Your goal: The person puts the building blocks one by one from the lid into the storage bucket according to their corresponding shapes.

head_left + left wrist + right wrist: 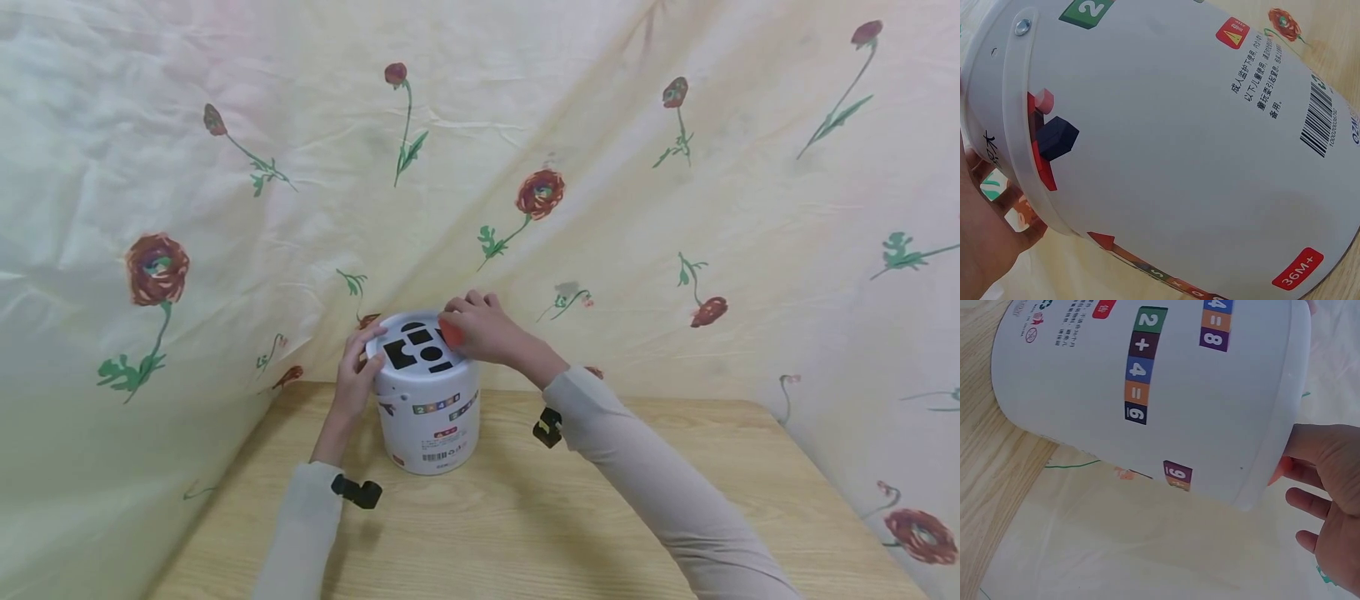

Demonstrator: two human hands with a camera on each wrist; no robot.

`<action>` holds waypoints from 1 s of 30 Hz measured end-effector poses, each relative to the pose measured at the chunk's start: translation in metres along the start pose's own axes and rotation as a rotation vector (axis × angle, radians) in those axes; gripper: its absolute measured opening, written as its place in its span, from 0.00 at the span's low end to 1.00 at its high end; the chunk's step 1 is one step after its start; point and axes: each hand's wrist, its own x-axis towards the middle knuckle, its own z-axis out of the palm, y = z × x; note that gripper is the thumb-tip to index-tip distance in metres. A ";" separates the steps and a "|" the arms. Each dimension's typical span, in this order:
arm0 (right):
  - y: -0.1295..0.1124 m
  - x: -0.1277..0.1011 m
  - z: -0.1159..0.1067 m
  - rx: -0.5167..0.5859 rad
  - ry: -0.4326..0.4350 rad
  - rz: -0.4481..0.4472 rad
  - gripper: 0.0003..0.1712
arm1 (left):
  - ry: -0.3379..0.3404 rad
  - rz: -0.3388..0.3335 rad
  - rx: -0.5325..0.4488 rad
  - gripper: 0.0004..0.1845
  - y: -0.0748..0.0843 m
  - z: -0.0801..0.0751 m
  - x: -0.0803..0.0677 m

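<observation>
A white shape-sorter bucket (427, 425) stands upright on the wooden table, with black cut-out shapes across its lid (415, 353). My left hand (356, 367) grips the bucket's left side at the rim, its fingers bent over the lid's edge. At the lid's right side, my right hand (486, 327) pinches a red block (451, 331), held right at the holes. In the right wrist view only a sliver of the red block (1280, 470) shows beside the thumb; the bucket's rim hides the rest.
Behind the table (645, 500) hangs a cream cloth (615, 292) printed with red flowers, close behind the bucket. More of the cloth runs down the left and right sides. Small black cameras (357, 492) are strapped to both wrists.
</observation>
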 end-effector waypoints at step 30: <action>0.004 -0.003 0.011 0.099 -0.036 -0.032 0.32 | 0.006 0.040 -0.005 0.27 -0.002 0.000 0.000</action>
